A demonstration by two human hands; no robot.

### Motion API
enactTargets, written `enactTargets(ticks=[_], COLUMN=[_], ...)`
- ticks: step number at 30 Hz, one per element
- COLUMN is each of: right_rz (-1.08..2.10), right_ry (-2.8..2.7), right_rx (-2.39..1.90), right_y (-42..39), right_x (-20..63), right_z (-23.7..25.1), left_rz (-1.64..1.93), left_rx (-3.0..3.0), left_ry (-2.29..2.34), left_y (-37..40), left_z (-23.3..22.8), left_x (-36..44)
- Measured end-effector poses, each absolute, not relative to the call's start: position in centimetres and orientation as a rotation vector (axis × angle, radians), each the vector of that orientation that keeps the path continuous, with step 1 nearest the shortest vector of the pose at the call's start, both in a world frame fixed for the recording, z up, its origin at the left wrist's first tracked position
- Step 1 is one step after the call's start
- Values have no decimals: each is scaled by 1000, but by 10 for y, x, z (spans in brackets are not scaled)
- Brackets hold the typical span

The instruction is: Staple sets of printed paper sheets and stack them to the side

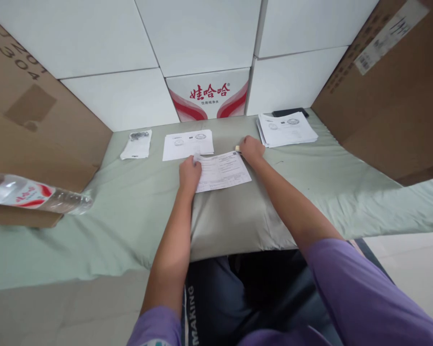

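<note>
A printed paper sheet [223, 172] lies on a pale green cloth-covered table [130, 211] in front of me. My left hand [189, 173] rests on the sheet's left edge, fingers curled over it. My right hand [251, 148] presses at the sheet's upper right corner, with a small pale object [237, 148] beside its fingers; what it is I cannot tell. A second printed sheet [187, 144] lies just behind, partly under the front sheet.
A stack of printed papers [286, 129] sits at the back right with a dark flat object [290, 112] behind it. A small plastic bag [137, 144] lies back left. A water bottle [36, 196] lies at the left. Cardboard [393, 91] and white boxes [187, 33] wall the table.
</note>
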State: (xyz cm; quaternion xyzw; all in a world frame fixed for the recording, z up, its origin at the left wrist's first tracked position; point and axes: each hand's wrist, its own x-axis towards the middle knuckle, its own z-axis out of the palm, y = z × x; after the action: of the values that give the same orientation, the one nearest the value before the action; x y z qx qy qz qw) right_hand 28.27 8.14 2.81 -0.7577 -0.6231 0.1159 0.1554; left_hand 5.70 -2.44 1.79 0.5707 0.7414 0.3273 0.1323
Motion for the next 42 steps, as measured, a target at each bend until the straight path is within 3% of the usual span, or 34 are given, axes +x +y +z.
enactTargets(ticks=[18, 36, 42], right_rz=[460, -138, -97], right_ry=[-2051, -2154, -2218], right_rx=[-2072, -1820, -1746], right_y=[92, 85, 85], right_x=[276, 264, 265], right_z=[30, 3, 5], left_rz=[807, 778, 840], left_rx=[1577, 1561, 1571], left_ry=[2115, 2149, 2142], left_y=[-24, -27, -28], left_z=[21, 22, 20], left_x=[45, 51, 52])
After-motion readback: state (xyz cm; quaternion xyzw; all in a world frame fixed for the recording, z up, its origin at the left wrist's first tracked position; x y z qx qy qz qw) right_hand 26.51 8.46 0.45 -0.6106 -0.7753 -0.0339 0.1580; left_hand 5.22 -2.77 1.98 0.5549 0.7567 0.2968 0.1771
